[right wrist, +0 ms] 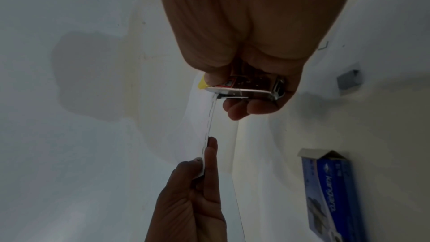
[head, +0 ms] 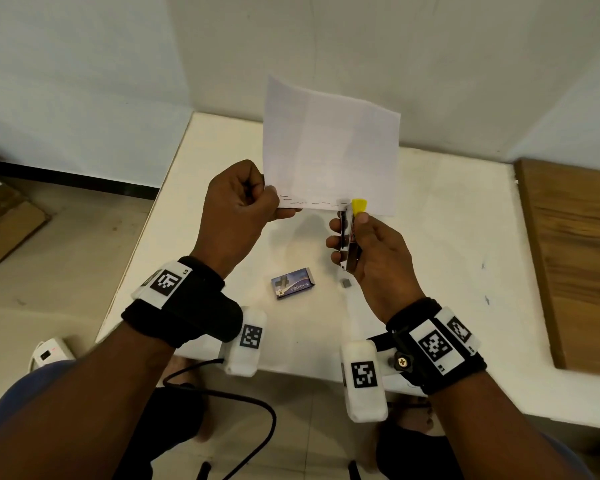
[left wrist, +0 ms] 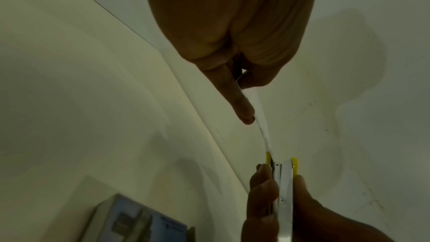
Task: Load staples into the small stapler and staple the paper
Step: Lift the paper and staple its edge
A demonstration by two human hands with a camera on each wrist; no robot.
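My left hand (head: 257, 202) pinches the near left corner of a white paper sheet (head: 329, 147), holding it upright above the table. A row of several staples (head: 312, 203) runs along its lower edge. My right hand (head: 357, 237) grips a small metal stapler with a yellow tip (head: 350, 223), whose mouth sits over the paper's lower edge right of the staple row. In the left wrist view the paper edge (left wrist: 263, 128) runs from my finger into the stapler (left wrist: 282, 181). The right wrist view shows the stapler (right wrist: 242, 87) clamped on the paper (right wrist: 204, 126).
A blue staple box (head: 293, 283) lies open on the white table (head: 447, 271) below my hands, also seen as staple box (right wrist: 332, 194). A small grey strip of staples (head: 345, 283) lies beside it. A wooden board (head: 575, 254) borders the table's right side.
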